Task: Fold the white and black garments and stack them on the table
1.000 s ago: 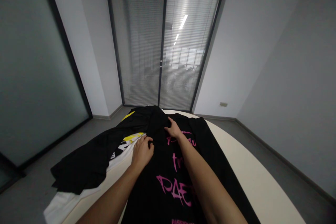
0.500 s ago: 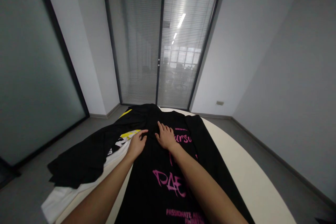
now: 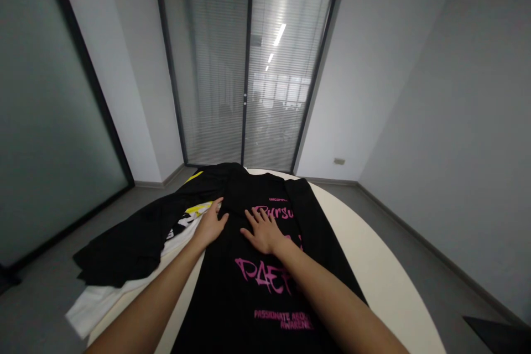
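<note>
A black shirt with pink lettering point(image 3: 215, 293) lies spread out on the table, its right sleeve folded inward along the side. My right hand point(image 3: 263, 232) rests flat on its printed front, fingers spread over the lettering. My left hand point(image 3: 209, 227) touches the shirt's left edge with its fingers stretched out and the thumb apart. Neither hand grips the cloth. Left of my left hand, another black garment point(image 3: 124, 243) with yellow stripes lies over a white garment point(image 3: 93, 307) with black and yellow print.
The rounded white table point(image 3: 373, 265) extends along the right of the shirt. Past the far edge stands a glazed door with blinds point(image 3: 244, 66). A wall socket point(image 3: 339, 161) is on the far wall. A dark object point(image 3: 498, 334) shows at the lower right.
My right hand has slid down the shirt toward me, its fingers spreading wider. My left hand has shifted slightly left at the shirt's edge. The view has turned a little to the right.
</note>
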{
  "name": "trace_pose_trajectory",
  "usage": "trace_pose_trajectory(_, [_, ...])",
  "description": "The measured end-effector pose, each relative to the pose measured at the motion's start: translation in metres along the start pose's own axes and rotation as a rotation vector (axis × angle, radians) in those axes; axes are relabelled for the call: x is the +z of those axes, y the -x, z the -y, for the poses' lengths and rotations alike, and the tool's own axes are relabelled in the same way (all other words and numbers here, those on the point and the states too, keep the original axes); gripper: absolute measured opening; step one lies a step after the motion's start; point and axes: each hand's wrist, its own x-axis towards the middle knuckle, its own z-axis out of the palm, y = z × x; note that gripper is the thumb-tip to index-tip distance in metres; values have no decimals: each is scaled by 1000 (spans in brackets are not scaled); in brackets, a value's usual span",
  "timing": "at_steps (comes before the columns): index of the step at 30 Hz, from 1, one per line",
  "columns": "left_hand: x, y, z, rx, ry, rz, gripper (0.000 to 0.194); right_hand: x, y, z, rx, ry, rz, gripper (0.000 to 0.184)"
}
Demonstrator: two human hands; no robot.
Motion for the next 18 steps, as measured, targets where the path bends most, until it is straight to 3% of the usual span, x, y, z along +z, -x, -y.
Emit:
trace_pose_trajectory(4, [-5, 1, 0, 3, -15, 38, 67, -4, 14, 4, -26, -31, -206, 62])
trace_pose_trajectory(6, [-8, 3, -2, 27, -21, 51, 64, -15, 20, 10, -127, -36, -257, 51])
trace_pose_trajectory(9, [-11, 4, -5, 72, -26, 52, 53, -30, 34, 28, -420, -70, -128, 40])
trace_pose_trajectory(12, [-12, 1, -6, 81, -32, 45, 41, -29, 52, 52, -668, -90, 43, 51])
trace_pose_trajectory(15, [-13, -3, -4, 69, -29, 49, 38, -14, 66, 69, -693, -63, 111, 68])
trace_pose_trajectory(18, [-14, -7, 0, 69, -11, 59, 37, -3, 71, 73, -653, -67, 133, 72])
